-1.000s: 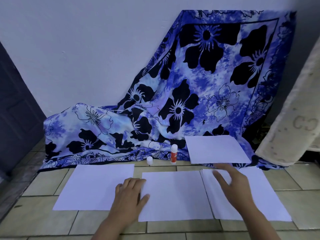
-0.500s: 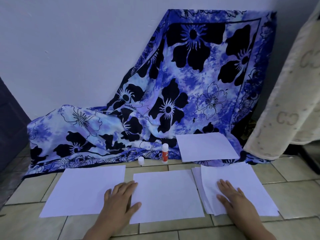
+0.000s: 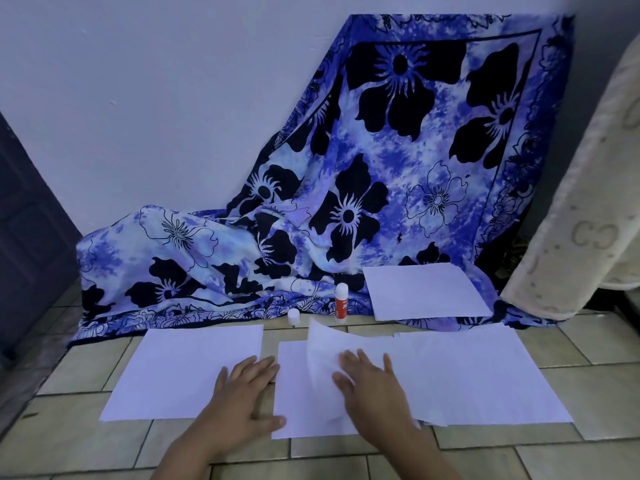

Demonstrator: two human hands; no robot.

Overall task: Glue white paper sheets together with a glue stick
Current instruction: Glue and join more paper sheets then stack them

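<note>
- While pressed flat with fingers spread, the right hand [image 3: 372,389] is seen on a curled sheet [image 3: 346,344], whose left edge is lifted off the middle sheet [image 3: 298,393].
- Left hand [image 3: 242,400] is laid open, palm down, across the gap between the middle sheet and the left sheet [image 3: 187,368].
- Right sheet [image 3: 485,372] is found at 3 o'clock of the right hand, partly under the curled sheet.
- Glue stick [image 3: 341,303] is stood upright at 12 o'clock, uncapped; its cap [image 3: 293,317] is placed just beside it on the tiled floor [image 3: 606,348].
- Far sheet [image 3: 426,291] is laid on the blue floral cloth [image 3: 381,188], at 1 o'clock.
</note>
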